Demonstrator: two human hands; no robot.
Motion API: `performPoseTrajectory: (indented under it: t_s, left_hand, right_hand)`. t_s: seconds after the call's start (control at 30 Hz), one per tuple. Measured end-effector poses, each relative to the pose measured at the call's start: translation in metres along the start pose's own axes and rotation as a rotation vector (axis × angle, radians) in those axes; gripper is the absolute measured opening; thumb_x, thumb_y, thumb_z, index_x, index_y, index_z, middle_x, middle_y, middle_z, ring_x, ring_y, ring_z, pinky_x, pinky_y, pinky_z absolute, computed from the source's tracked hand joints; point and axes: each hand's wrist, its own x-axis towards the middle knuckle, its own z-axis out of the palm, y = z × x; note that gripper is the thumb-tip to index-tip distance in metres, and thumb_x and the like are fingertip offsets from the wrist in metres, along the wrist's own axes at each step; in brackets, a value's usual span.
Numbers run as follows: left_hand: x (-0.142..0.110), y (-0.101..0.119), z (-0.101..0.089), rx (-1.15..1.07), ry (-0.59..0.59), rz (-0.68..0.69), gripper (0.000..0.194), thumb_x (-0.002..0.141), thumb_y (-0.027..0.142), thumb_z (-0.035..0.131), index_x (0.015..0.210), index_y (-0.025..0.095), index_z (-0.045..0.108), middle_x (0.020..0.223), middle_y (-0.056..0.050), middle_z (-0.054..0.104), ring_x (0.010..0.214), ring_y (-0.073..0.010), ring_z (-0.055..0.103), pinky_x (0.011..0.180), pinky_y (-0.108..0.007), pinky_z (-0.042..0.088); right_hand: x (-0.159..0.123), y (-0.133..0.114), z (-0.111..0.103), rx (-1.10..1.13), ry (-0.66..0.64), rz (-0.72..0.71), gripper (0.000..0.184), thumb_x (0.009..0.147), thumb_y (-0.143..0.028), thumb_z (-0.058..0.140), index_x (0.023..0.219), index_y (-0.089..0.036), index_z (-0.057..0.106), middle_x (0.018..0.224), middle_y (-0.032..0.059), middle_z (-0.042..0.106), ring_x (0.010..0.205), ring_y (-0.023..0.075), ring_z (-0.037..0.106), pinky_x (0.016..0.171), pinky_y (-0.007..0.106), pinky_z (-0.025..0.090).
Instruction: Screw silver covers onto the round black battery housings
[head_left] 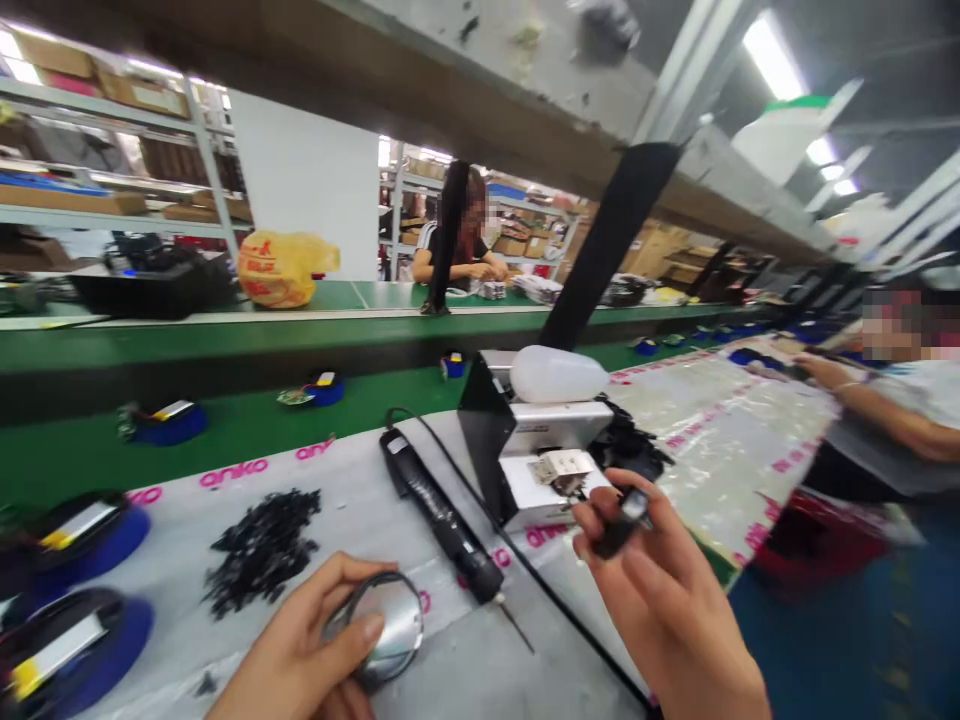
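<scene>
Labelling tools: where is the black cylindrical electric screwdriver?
In the head view's centre, the screwdriver lies between small black pieces, left, and the silver-fronted machine, right.

A pale plastic sheet [480, 690] with pink lettering covers the counter [352, 510]. Left of centre lies a heap of small black pieces [266, 545]; a black power screwdriver [442, 520] slants, bit toward the near edge, beside its cable [559, 595]. Closer to the right edge stands a metal box [559, 430], dark parts [634, 445] heaped just beyond.
</scene>
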Motion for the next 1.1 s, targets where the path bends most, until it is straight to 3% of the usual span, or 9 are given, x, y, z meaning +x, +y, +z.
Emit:
performPoseTrajectory:
  t_s: [0.1, 0.17, 0.3, 0.47, 0.57, 0.7, 0.83, 0.97, 1.1]
  left_hand:
    - [0.0, 0.0, 0.001, -0.037, -0.036, -0.002, 0.058, 0.067, 0.06, 0.081, 0.101, 0.021, 0.055, 0.126, -0.013, 0.066, 0.038, -0.0108, 0.067, 0.033, -0.018, 0.046]
    - [0.001, 0.0, 0.0, -0.012, -0.042, -0.007, 0.05, 0.071, 0.05, 0.08, 0.1, 0.021, 0.052, 0.109, -0.01, 0.073, 0.036, -0.0086, 0.063, 0.032, -0.016, 0.043]
    - [0.0, 0.0, -0.003, 0.055, -0.082, 0.014, 0.034, 0.08, 0.039, 0.073, 0.096, 0.022, 0.048, 0.068, 0.002, 0.07, 0.036, -0.0079, 0.058, 0.035, -0.013, 0.041]
    - [-0.001, 0.002, -0.005, 0.01, -0.093, 0.021, 0.034, 0.078, 0.036, 0.073, 0.094, 0.023, 0.047, 0.093, -0.002, 0.072, 0.036, -0.0047, 0.057, 0.036, -0.015, 0.042]
    - [-0.002, 0.005, -0.005, 0.008, -0.11, 0.011, 0.033, 0.079, 0.035, 0.073, 0.095, 0.022, 0.048, 0.089, 0.0, 0.071, 0.038, -0.0051, 0.057, 0.037, -0.015, 0.043]
    - [-0.003, 0.008, -0.006, -0.005, -0.128, 0.005, 0.032, 0.08, 0.035, 0.074, 0.095, 0.023, 0.048, 0.077, 0.004, 0.068, 0.038, -0.006, 0.056, 0.038, -0.015, 0.043]
    - [-0.002, 0.004, -0.006, -0.022, -0.124, 0.018, 0.032, 0.08, 0.035, 0.073, 0.096, 0.022, 0.049, 0.081, 0.001, 0.07, 0.038, -0.0057, 0.057, 0.038, -0.015, 0.044]
    - [-0.002, 0.002, -0.006, -0.023, -0.118, 0.011, 0.042, 0.082, 0.03, 0.071, 0.119, 0.021, 0.053, 0.069, 0.003, 0.069, 0.041, -0.0089, 0.061, 0.041, -0.016, 0.048]
    - [-0.002, 0.008, -0.013, -0.071, -0.228, 0.016, 0.044, 0.083, 0.025, 0.069, 0.126, 0.019, 0.062, 0.081, -0.002, 0.074, 0.048, -0.0095, 0.066, 0.05, -0.019, 0.055]
  right_hand:
    - [-0.022, 0.011, 0.039, 0.028, -0.153, 0.037, 0.054, 0.07, -0.032, 0.088, 0.118, -0.036, 0.064, 0.089, 0.0009, 0.057, 0.075, 0.0141, 0.059, 0.062, 0.022, 0.056]
    - [-0.03, 0.021, 0.054, -0.019, -0.306, -0.032, 0.055, 0.074, -0.041, 0.085, 0.123, -0.038, 0.062, 0.096, 0.0027, 0.059, 0.081, 0.0169, 0.063, 0.07, 0.028, 0.058]
    - [-0.035, 0.035, 0.052, -0.324, -0.485, -0.155, 0.067, 0.067, -0.066, 0.079, 0.126, -0.037, 0.066, 0.115, 0.0069, 0.059, 0.103, 0.0239, 0.065, 0.088, 0.031, 0.057]
    - [-0.042, 0.046, 0.027, -0.68, -0.58, -0.153, 0.067, 0.073, -0.045, 0.085, 0.134, -0.04, 0.057, 0.133, 0.0067, 0.063, 0.123, 0.0278, 0.061, 0.104, 0.036, 0.05]
    - [-0.047, 0.052, 0.023, -0.731, -0.533, -0.216, 0.065, 0.079, -0.041, 0.081, 0.138, -0.038, 0.052, 0.133, 0.0067, 0.064, 0.126, 0.026, 0.06, 0.107, 0.036, 0.049]
    - [-0.046, 0.053, 0.028, -0.76, -0.549, -0.279, 0.062, 0.082, -0.042, 0.078, 0.137, -0.037, 0.051, 0.134, 0.0065, 0.063, 0.124, 0.024, 0.062, 0.105, 0.034, 0.051]
    - [-0.039, 0.044, 0.036, -0.837, -0.616, -0.346, 0.063, 0.082, -0.044, 0.077, 0.138, -0.036, 0.05, 0.133, 0.0059, 0.064, 0.121, 0.0228, 0.064, 0.104, 0.03, 0.052]
    - [-0.029, 0.029, 0.049, -0.956, -0.714, -0.416, 0.063, 0.082, -0.038, 0.078, 0.139, -0.036, 0.05, 0.13, 0.0033, 0.066, 0.117, 0.0188, 0.067, 0.098, 0.022, 0.054]
    - [-0.021, 0.019, 0.067, -1.031, -0.823, -0.42, 0.064, 0.08, -0.032, 0.08, 0.138, -0.036, 0.052, 0.129, -0.001, 0.069, 0.112, 0.0156, 0.069, 0.097, 0.019, 0.055]
